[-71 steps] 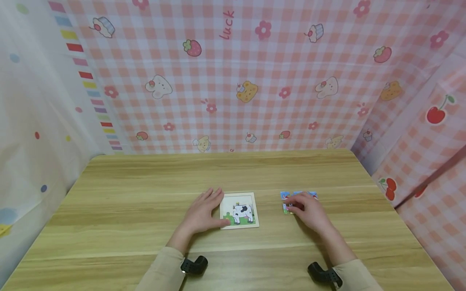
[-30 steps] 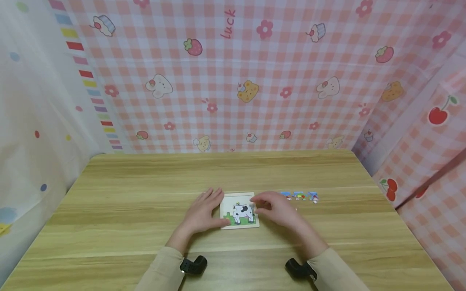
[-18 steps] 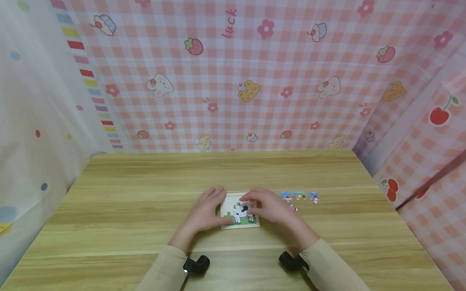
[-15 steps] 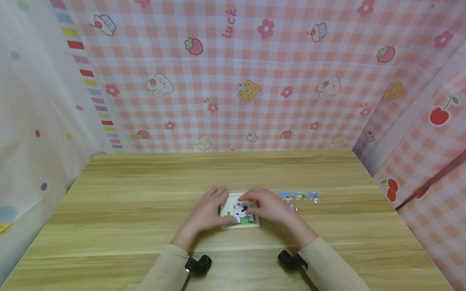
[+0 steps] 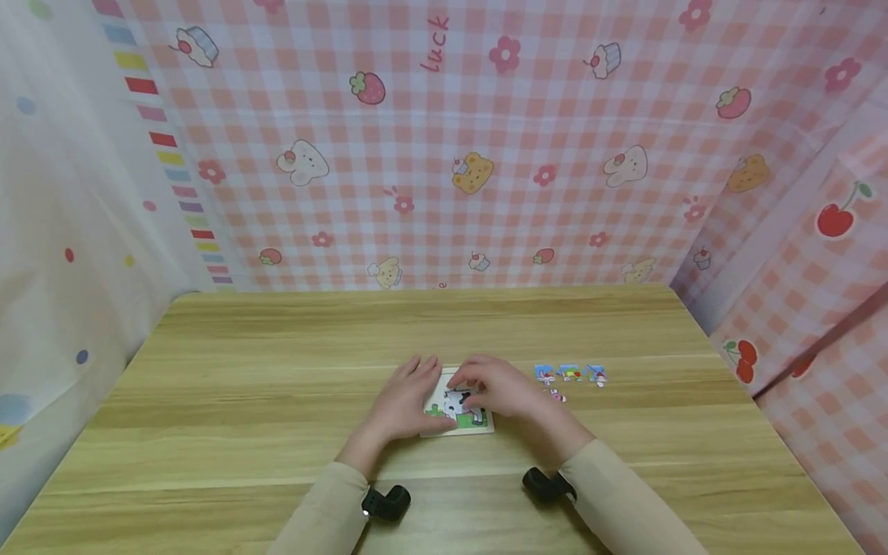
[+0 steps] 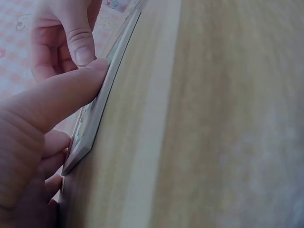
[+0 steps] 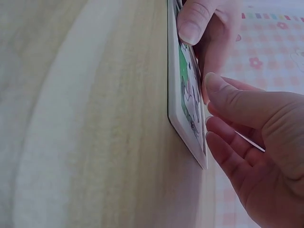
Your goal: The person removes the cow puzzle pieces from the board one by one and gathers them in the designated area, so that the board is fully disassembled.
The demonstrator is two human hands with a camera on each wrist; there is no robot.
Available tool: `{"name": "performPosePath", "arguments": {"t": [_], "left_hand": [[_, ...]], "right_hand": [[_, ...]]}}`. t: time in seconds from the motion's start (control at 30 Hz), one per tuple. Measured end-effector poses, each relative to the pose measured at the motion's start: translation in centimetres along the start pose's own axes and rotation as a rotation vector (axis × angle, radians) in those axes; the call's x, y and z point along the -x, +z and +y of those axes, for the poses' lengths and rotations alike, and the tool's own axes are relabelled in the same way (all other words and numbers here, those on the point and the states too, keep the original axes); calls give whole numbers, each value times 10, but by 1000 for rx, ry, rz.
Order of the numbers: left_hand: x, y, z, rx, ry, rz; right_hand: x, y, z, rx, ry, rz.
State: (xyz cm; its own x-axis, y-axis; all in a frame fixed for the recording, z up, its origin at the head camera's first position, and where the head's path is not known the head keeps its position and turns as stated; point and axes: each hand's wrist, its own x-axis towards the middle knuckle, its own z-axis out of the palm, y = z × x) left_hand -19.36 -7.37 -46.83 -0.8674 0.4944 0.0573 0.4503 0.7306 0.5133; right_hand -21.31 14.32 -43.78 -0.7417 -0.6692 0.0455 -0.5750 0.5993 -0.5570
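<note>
A small square cow puzzle board [image 5: 479, 429] lies flat on the table, its picture partly covered by both hands. My left hand [image 5: 405, 401] steadies it from the left, fingers stretched along that side. The left thumb [image 6: 78, 90] presses on the board's near edge in the left wrist view. Over the right part of the picture, my right hand [image 5: 502, 389] bends its thumb and fingers down at the cow. In the right wrist view its thumb [image 7: 237, 99] is beside the board and hides the index finger; whether a piece is between them cannot be seen.
Several loose puzzle pieces [image 5: 570, 373] lie right of the board, most in a row, with a small pinkish piece [image 5: 558, 395] nearer. The wooden table [image 5: 277, 401] ends at a checked cloth [image 5: 444, 231] behind. Black wrist cameras [image 5: 388, 502] sit on both wrists.
My right hand has moved left from the loose pieces to the board, and a green-and-white piece there is gone from its place. My left hand has slid slightly right, its thumb farther over the picture.
</note>
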Motion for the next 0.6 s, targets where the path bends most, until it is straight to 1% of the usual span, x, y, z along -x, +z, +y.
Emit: {"name": "performPosePath", "arguments": {"t": [0.2,0.43,0.6], "left_hand": [[0,0,-2,8,6,0],[0,1,-4,6,-2,2],[1,1,-3,1,-8,5]], "right_hand": [[-5,1,0,0,-26,-20],[-10,3,3,56,-54,-38],[-12,5,3,73,-52,-43]]}}
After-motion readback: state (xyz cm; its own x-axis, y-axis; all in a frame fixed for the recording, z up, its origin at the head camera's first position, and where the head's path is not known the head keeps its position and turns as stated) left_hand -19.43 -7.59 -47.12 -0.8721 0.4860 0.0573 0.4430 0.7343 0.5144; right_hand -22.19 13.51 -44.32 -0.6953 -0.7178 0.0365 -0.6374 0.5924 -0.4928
